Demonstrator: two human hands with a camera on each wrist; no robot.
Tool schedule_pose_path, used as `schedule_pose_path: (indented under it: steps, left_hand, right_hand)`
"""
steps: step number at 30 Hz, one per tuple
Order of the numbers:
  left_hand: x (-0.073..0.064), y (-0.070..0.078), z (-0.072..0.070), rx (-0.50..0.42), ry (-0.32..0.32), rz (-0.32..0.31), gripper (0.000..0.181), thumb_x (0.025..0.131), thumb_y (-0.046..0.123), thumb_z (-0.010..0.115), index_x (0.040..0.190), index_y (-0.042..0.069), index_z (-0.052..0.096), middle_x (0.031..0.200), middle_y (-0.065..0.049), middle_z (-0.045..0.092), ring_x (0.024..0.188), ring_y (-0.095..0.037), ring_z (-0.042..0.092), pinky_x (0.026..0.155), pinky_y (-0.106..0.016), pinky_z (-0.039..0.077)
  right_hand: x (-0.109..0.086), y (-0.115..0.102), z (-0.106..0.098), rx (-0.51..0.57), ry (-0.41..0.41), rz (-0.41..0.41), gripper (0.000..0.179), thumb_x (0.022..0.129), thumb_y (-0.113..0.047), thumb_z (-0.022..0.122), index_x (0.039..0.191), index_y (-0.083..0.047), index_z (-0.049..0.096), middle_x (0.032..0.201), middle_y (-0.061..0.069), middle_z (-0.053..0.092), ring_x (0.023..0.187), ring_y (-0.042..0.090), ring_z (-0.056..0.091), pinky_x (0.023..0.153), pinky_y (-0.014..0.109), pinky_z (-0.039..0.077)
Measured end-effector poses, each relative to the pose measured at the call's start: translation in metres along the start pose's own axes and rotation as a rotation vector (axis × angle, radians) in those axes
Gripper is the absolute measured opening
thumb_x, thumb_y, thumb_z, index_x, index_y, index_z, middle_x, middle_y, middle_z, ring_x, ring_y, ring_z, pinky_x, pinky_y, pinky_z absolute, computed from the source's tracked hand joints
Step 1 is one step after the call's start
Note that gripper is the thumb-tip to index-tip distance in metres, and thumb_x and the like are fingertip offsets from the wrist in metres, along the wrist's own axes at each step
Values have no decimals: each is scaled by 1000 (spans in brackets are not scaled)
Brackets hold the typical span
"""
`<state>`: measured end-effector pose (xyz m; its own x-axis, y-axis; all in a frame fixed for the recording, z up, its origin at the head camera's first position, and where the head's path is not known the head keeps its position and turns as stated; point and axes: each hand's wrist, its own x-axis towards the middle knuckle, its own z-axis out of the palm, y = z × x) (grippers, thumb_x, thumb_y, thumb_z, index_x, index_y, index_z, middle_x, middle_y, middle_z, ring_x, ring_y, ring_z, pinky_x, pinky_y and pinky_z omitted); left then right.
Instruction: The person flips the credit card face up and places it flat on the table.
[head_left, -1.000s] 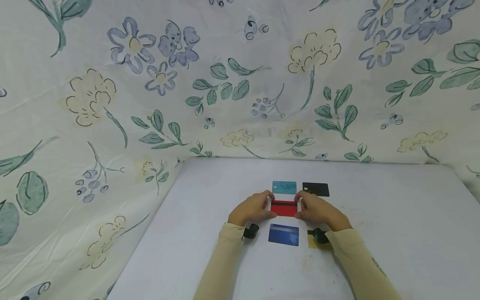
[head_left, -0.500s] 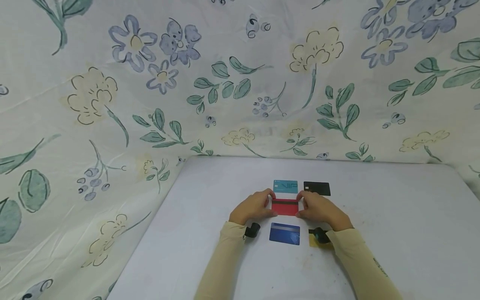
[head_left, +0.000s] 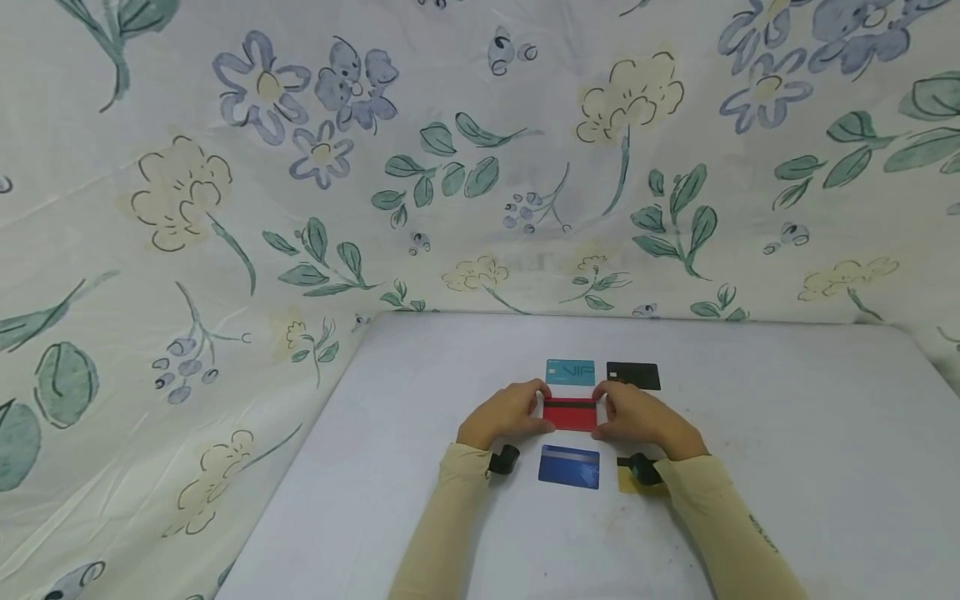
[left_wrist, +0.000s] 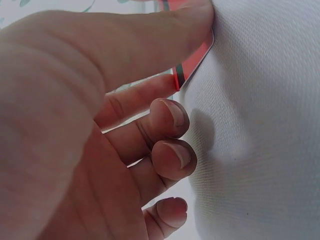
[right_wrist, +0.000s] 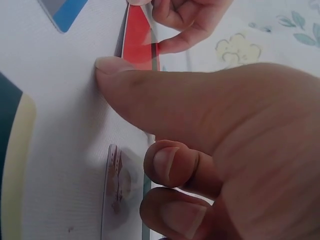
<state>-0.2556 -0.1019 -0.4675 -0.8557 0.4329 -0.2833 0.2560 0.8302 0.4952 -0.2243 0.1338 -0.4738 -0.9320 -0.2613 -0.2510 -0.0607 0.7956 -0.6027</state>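
A red card [head_left: 570, 415] with a dark stripe lies between my hands in the head view. My left hand [head_left: 504, 417] grips its left end, thumb at the near corner and forefinger at the far one. On the right end my right hand [head_left: 643, 418] holds it the same way. In the left wrist view the red card [left_wrist: 195, 61] shows at the white surface, with the other fingers curled beside it. The right wrist view has the red card [right_wrist: 137, 37] beyond my thumb. A pale patterned card [right_wrist: 117, 195] lies under that hand, hidden in the head view.
Behind the red card lie a teal VIP card [head_left: 570, 372] and a black card [head_left: 637, 376]. Nearer are a blue card [head_left: 569, 467] and a yellow card [head_left: 632, 482], partly covered by the right wrist's camera. The white table [head_left: 360, 500] meets a flowered cloth [head_left: 420, 275].
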Motion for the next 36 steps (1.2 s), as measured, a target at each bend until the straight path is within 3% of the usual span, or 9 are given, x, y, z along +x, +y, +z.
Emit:
schedule_pose_path:
  steps: [10,36]
  left_hand:
    - [-1,1,0,3,-7,28,52,89,34,80,134,18,61,90,-2,59,82,-14,56,68,-27,46]
    - [2,14,1,99,97,168,66,87,47,80,141,17,59,94,1,60,85,-12,55,71,-21,46]
  right_hand:
    - [-4,-1,-4,-29,1,4,59,83,-26,86,133,-10,61,90,6,60,78,19,57,69,30,51]
    - [-9,-7,-21,-26,33,-125,57,85,-21,84,134,-4,61,82,5,56,72,17,52,62,29,46]
